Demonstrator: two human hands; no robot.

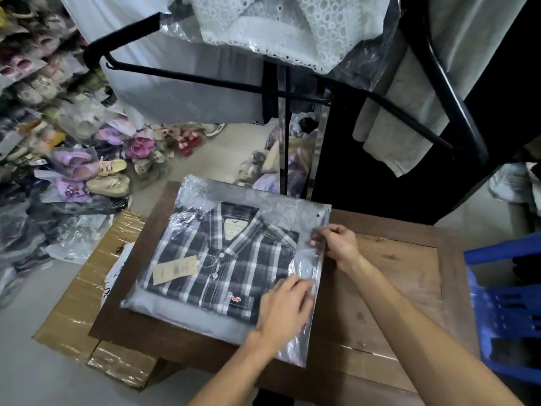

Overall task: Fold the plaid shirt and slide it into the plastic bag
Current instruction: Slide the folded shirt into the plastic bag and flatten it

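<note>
Plaid shirt (222, 259): folded, inside plastic bag (205, 315), left half of wooden table (395, 288). Right hand (339, 244) pinches the bag's open edge; left hand (281, 312) lies flat, gripping nothing. Risk: trapped air or a tug may crease the fold.

One plaid shirt (222, 259); one plastic bag (187, 313); one table (395, 288); two hands

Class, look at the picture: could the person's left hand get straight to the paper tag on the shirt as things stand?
Probably not. The tag lies inside the bag with the shirt, so plastic covers it. The left hand rests on top of the bag and could only press the tag through it.
</note>
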